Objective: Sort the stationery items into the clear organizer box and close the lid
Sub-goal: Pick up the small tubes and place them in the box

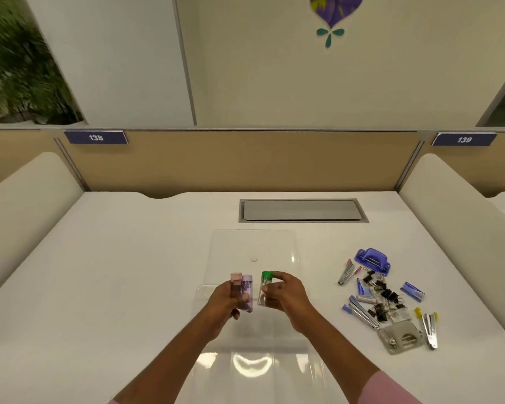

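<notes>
1. Left hand (226, 298): closed around two small tubes, one pink-capped (236, 282), one lilac-capped (247, 291).
2. Right hand (283, 293): a green-capped tube (265, 287) is pinched upright.
3. Clear organizer box (257, 365): seen open beneath both hands, lid (251, 246) laid back.
4. Loose stationery pile (385, 298): left well apart, to the right.
5. Risk: a tube may be dropped or misfiled, since the clear dividers are hardly seen.

Grey cable hatch (303, 210) in white desk (129, 258); potted plant (21, 71) behind.
</notes>
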A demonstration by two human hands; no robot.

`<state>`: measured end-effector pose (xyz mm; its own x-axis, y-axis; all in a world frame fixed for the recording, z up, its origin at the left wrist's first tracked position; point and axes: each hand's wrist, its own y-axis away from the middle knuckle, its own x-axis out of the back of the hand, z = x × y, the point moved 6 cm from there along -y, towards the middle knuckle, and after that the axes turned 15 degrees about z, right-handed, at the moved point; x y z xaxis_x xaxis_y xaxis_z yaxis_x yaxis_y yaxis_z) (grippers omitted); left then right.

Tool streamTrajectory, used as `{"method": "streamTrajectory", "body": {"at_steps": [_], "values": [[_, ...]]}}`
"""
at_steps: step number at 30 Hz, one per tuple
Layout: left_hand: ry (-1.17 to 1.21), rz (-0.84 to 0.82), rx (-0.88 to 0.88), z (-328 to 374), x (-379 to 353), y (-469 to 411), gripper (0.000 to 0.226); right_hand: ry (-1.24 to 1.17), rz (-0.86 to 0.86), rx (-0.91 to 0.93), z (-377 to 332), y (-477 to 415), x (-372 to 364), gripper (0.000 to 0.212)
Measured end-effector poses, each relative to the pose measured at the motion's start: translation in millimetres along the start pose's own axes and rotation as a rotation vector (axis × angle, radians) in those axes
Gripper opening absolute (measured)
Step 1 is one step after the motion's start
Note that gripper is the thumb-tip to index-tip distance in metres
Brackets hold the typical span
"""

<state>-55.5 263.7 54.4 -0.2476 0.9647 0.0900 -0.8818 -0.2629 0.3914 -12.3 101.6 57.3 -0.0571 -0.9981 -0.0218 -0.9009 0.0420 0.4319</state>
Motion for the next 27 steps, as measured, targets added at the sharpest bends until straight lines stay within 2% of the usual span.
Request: {"method": "streamTrajectory", "body": {"at_steps": [9,20,27], "values": [[-0.173,0.099,0.05,-19.1,63.5,0.2,0.026,0.182,-0.067,0.091,14.5,22.2,-54.3,0.041],[-0.4,0.238,0.115,-39.1,83.6,-4.5,0.028,0.593,0.087,0.337,28.7,25.3,-81.4,0.047],[-0.435,0.267,0.159,-48.3,84.8,-7.7,0.028,0.742,0.094,0.371,39.6,25.5,-94.1,0.052]]}}
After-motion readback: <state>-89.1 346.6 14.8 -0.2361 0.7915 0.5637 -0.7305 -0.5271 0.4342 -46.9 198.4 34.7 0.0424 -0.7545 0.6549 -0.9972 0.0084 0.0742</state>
